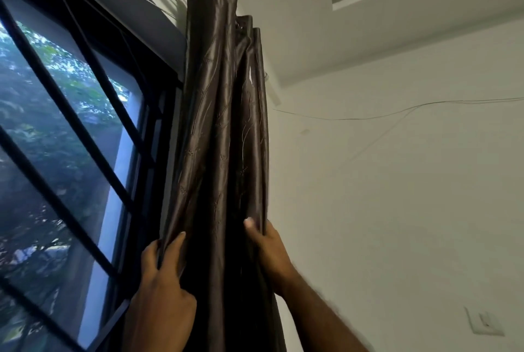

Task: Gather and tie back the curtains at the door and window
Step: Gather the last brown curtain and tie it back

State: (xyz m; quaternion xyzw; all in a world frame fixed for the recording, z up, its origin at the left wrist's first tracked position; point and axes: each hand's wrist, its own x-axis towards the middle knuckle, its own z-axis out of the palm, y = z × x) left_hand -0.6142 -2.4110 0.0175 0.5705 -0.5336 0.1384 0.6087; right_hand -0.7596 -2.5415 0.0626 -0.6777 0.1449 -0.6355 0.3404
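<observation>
Gripping one gathered dark-brown satin curtain (224, 130) from both sides, the left hand (163, 275) pinches its window-side fold between thumb and fingers while the right hand (269, 249) clasps the wall-side pleats. Behind stand one black-barred window (71, 130), a white wall (397, 181) and one switch plate (485, 322).

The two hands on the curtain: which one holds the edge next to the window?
The left hand. It grips the curtain on the side by the window; the right hand holds the wall-side folds.
</observation>
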